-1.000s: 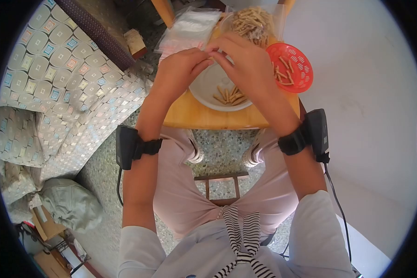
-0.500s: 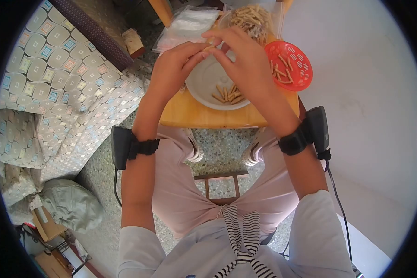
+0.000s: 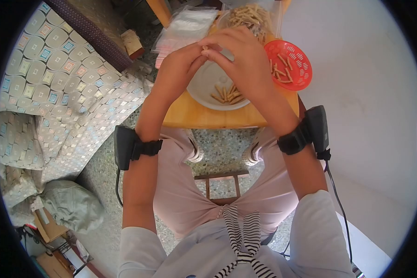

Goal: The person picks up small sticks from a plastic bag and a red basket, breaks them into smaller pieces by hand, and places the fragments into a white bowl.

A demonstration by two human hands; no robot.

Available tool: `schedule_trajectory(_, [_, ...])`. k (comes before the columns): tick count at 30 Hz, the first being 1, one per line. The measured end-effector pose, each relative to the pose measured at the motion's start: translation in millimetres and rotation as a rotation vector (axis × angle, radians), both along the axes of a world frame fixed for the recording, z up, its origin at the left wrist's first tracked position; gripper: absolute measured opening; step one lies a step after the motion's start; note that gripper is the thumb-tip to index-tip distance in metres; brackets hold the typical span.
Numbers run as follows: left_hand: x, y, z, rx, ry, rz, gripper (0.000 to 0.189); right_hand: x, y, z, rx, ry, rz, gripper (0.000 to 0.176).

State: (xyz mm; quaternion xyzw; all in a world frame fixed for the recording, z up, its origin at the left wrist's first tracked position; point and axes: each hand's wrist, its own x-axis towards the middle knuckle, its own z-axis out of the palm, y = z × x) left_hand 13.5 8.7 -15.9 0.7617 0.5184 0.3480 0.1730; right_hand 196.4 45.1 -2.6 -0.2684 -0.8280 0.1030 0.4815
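Observation:
My left hand and my right hand meet above a white bowl, fingertips pinched together. Between them shows the end of a small tan root-like stick; the fingers hide most of it. Several similar root-like sticks lie in the near part of the bowl. To the right of my right hand, a red slotted plastic basket holds several more. Beyond my hands is a clear plastic bag with a heap of tan sticks.
The bowl stands on a yellow wooden surface. Flat clear plastic bags are stacked at its far left. A white wall rises on the right, and patterned fabric covers furniture on the left.
Both hands have shifted slightly left, still pinched together. The end of the stick now shows between the fingertips. The bowl and basket have stayed in place.

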Motion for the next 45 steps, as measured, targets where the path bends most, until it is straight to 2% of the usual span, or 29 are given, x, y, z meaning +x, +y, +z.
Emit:
schedule_trajectory(8, [1.6, -4.7, 1.3, 0.021, 0.048, -0.009, 0.025, 2.2, -3.4, -3.3, -0.006, -0.057, -0.039, 0.012])
schedule_trajectory(16, [3.5, 0.0, 12.4, 0.106, 0.086, 0.061, 0.024, -1.0, -6.8, 7.4, 0.050, 0.039, -0.108, 0.009])
schedule_trajectory(18, [4.4, 1.7, 14.8, 0.050, -0.141, 0.063, 0.021, -0.4, -4.5, 5.2, 0.034, 0.073, -0.112, 0.009])
schedule_trajectory(20, [-2.2, 4.5, 13.5, 0.065, -0.168, 0.096, 0.021, 2.0, 0.1, 0.3, 0.019, 0.106, -0.120, 0.010])
schedule_trajectory(23, [-7.7, 3.6, 19.2, 0.060, -0.216, 0.128, 0.021, 8.0, 4.4, -4.7, 0.039, 0.024, -0.152, 0.012])
schedule_trajectory(25, [-8.0, 0.9, 21.4, 0.039, -0.237, 0.130, 0.021, 9.3, -0.8, -2.9, -0.253, -0.006, -0.111, 0.014])
schedule_trajectory(27, [-5.4, -0.3, 20.2, 0.028, -0.250, 0.068, 0.021, 9.4, 0.8, -6.3, -0.224, -0.011, -0.116, 0.014])
schedule_trajectory(30, [-1.3, -0.1, 20.8, 0.024, -0.293, 0.102, 0.021, 8.6, 0.3, -7.8, -0.190, -0.002, -0.123, 0.014])
schedule_trajectory(37, [4.7, -3.2, 22.5, 0.020, -0.242, 0.079, 0.020, 6.3, -0.2, -7.2, -0.196, 0.018, -0.115, 0.012])
schedule_trajectory(43, [8.3, -4.6, 21.2, 0.112, -0.202, 0.114, 0.017, 3.8, -3.0, -4.9, -0.218, -0.007, -0.110, 0.011])
schedule_trajectory(45, [7.5, -4.9, 17.8, 0.220, -0.081, 0.113, 0.014, 3.2, -4.3, -5.7, -0.216, -0.013, -0.103, 0.011])
